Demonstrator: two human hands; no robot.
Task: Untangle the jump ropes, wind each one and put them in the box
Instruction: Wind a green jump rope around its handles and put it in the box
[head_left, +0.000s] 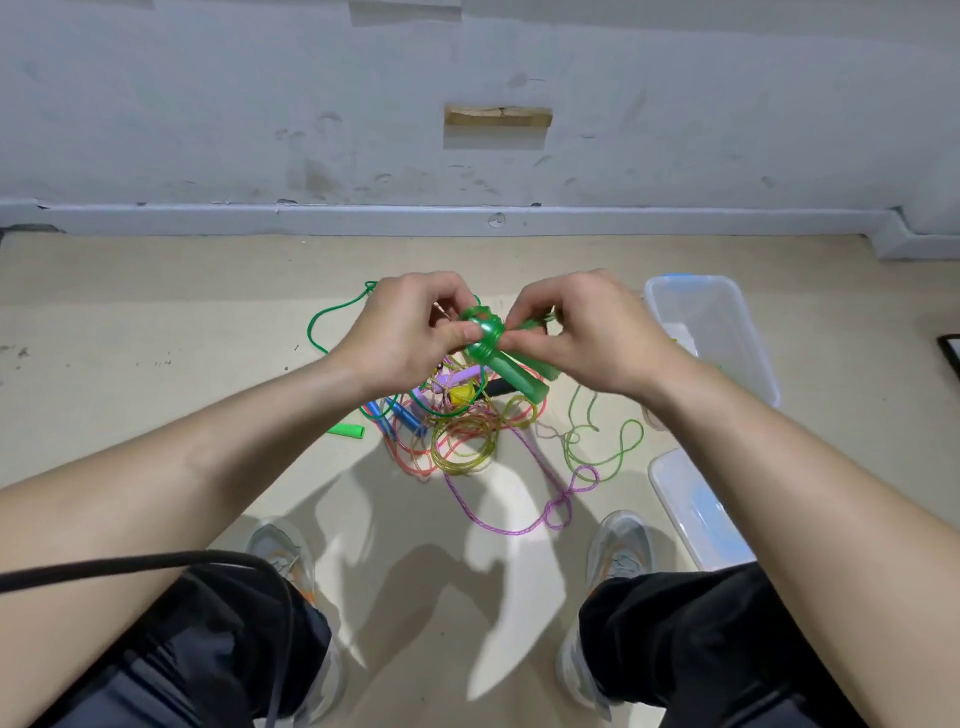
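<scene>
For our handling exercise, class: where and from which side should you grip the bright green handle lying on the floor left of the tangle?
Probably pinch the green handle across its barrel from above, coming from the left: it lies flat on the floor, and the rope tangle crowds its right end.

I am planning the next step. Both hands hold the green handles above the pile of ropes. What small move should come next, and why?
Probably one more turn of the green cord round the handles: the left hand and right hand pinch them where cord is wound, yet a loop lies loose on the floor, so the box must wait.
</scene>
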